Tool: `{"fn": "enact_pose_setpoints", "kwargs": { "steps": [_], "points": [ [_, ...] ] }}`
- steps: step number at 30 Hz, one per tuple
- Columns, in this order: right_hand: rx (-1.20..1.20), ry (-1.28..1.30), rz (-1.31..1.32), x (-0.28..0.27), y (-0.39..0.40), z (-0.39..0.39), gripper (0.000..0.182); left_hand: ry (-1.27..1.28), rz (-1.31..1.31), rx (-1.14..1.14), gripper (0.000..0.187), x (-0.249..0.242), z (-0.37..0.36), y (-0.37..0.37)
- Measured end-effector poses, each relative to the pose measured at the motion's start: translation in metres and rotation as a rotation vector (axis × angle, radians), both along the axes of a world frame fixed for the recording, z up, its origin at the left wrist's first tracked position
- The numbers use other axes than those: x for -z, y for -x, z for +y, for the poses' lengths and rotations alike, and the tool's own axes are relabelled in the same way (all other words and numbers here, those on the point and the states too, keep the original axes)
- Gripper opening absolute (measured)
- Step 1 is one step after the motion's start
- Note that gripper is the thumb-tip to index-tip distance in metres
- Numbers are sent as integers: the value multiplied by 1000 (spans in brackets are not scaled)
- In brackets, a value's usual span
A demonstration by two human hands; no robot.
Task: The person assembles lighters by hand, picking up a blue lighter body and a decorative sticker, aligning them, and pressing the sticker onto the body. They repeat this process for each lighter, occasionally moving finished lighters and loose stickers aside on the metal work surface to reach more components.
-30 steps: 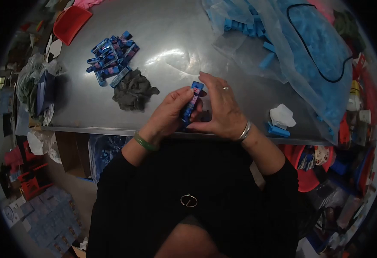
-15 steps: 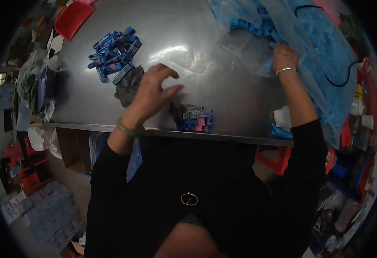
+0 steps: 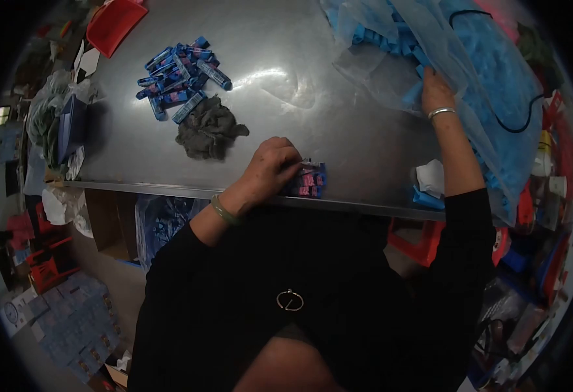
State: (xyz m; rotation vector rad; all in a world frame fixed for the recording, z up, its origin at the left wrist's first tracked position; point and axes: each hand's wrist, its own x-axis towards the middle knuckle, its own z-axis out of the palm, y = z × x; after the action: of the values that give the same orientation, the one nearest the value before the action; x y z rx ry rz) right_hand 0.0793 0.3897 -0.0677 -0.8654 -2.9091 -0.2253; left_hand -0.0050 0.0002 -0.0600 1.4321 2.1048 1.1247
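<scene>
My left hand (image 3: 273, 164), with a green bangle at the wrist, is closed in a pinch at the left side of a small pile of blue-and-pink printed sleeves (image 3: 311, 181) near the table's front edge. Its fingertips cover part of that pile. At the mouth of a clear plastic bag (image 3: 365, 72), my right hand (image 3: 438, 93) has its fingers curled against small blue pieces (image 3: 400, 44). The fingertips are partly hidden there. A heap of blue printed packs (image 3: 178, 75) lies at the back left, with a crumpled dark grey cloth (image 3: 209, 129) in front of it.
A red dustpan-like tray (image 3: 113, 27) sits at the far left corner. A dark blue bin (image 3: 72, 134) stands by the left edge. Something white (image 3: 429, 178) lies near the front right edge. Below the table is a red plastic frame (image 3: 417, 242).
My left hand has moved right and down from beside the grey cloth to the printed sleeves, and its fingers have closed. My right hand has shifted slightly at the bag.
</scene>
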Motion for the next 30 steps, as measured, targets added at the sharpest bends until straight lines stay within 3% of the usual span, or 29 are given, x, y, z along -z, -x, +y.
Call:
{"fn": "enact_pose_setpoints", "kwargs": {
  "steps": [1,4,8,10,11,13,14,16,17,19,20,22,30],
  "points": [
    [7,23,11,2,-2,-1,19,-39,133,13,8,0,-1,0],
    [-10,-44,95,10,-5,2,22,-65,196,-5,6,-2,-2,-1],
    [-40,111,350,-9,-10,-20,23,-81,84,-73,6,-12,-5,2],
    [-146,417,557,-28,-11,-40,23,-81,-140,-130,7,-17,-6,4],
    [-147,417,557,-36,-12,-53,23,-82,-140,-131,7,-17,-6,5],
    [-63,1034,590,-52,-16,-80,19,-127,-254,-120,9,-17,-5,7],
    [-63,1034,591,-60,-19,-94,19,-127,-254,-120,9,-19,-4,7],
    [-179,1397,664,-75,-25,-117,25,-95,-354,-100,10,-23,-2,6],
    [-180,1399,665,-77,-27,-123,25,-93,-353,-101,10,-24,-2,6],
    [-217,1689,732,-80,-30,-132,28,-106,-413,-70,9,-26,-1,4],
    [-217,1689,733,-83,-32,-134,28,-105,-412,-69,9,-25,-2,5],
    [-221,1892,602,-88,-33,-137,29,-112,-386,-50,9,-23,-3,5],
    [-248,1839,351,-90,-32,-139,24,-139,-378,-3,9,-28,-7,4]
  ]
}}
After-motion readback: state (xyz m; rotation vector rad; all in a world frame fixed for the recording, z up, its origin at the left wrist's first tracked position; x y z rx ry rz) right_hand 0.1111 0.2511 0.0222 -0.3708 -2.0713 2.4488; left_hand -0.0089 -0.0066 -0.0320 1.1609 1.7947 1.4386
